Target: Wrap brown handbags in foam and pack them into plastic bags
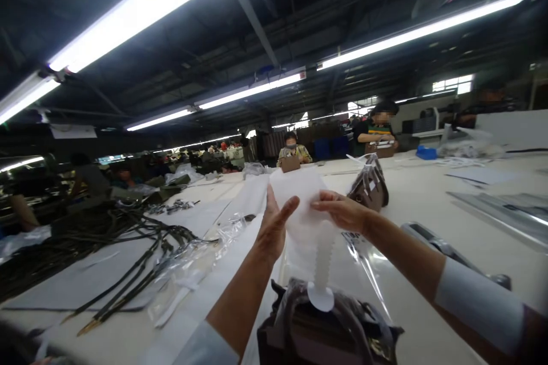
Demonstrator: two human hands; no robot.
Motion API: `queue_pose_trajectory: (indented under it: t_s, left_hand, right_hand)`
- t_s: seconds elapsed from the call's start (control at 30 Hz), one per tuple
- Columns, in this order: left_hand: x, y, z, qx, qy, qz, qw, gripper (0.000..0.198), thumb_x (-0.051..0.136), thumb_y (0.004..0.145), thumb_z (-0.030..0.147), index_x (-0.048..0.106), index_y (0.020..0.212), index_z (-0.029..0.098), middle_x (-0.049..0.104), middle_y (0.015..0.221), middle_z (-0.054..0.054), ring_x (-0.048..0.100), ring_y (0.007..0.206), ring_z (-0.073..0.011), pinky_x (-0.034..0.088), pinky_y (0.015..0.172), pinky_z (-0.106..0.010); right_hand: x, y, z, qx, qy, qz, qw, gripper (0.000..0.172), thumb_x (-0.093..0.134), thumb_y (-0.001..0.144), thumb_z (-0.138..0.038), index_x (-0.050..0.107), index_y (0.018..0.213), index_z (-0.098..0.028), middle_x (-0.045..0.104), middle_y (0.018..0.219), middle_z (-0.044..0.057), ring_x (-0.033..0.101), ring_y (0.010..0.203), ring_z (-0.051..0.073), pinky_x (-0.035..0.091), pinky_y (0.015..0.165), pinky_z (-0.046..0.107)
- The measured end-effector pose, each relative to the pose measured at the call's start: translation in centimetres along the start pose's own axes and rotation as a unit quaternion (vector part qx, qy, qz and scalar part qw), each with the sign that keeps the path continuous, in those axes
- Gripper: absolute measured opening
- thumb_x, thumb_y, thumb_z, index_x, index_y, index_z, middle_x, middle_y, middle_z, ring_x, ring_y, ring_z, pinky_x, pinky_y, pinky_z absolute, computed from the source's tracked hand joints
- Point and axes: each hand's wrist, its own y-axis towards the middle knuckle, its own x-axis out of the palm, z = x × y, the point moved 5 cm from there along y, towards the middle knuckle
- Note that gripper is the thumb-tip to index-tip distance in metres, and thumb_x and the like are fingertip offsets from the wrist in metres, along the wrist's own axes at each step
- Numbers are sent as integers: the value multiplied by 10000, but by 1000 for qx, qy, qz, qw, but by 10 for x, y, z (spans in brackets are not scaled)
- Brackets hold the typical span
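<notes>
A sheet of thin white paper (299, 188) stands raised in front of me. My left hand (273, 225) is at its left side, fingers stretched upward and thumb spread apart. The thumb and fingers of my right hand (342, 211) pinch the sheet near its right side. Below my hands, close to me, a dark brown handbag (295, 333) stands upright, its handles wrapped in clear film. Between the handles rises a translucent white toothed strip (323, 259) with a rounded end. The handbag's lower part is cut off by the picture's edge.
Dark straps (149, 251) and crumpled clear plastic (184, 262) lie on the left. A second brown bag (370, 188) stands beyond my right hand. A grey tool-like object (445, 248) lies under my right forearm, near flat plastic sheets (505, 217). Co-workers (377, 131) handle bags across the table.
</notes>
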Motion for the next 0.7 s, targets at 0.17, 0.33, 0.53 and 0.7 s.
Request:
queue_pose_trajectory:
  t_s: [0.17,0.33,0.53,0.7]
  left_hand:
    - [11,-7,-12,12,45,-30,998,456,562,777,398,530,1114,91,650,922,-124,612,882,-262,479,787,-399]
    - [6,-40,12,87,152,33,984,375,571,786,350,520,1114,176,510,1225,-85,396,1206,-244,304,1013,-397]
    - [9,-152,23,350,555,79,750,60,533,765,155,572,802,182,325,1383,-71,232,1291,-321,171,1032,-558]
    - [9,-173,-29,279,665,128,680,465,574,762,225,452,1192,95,146,1429,-212,158,1301,-382,243,1000,-570]
  right_hand:
    - [-7,6,-7,-21,-95,61,993,292,714,629,-230,582,868,-127,623,862,36,568,781,126,438,605,186]
    - [-2,-9,-20,-25,-151,53,987,327,616,697,-228,512,1001,-165,617,811,17,575,683,131,451,539,212]
    - [-5,-53,-3,-107,-442,-12,891,166,444,752,-102,605,759,-140,605,814,63,575,801,154,455,759,264]
    - [24,-75,19,-137,-568,-150,798,462,344,692,42,621,990,-177,573,1043,83,540,953,146,418,840,268]
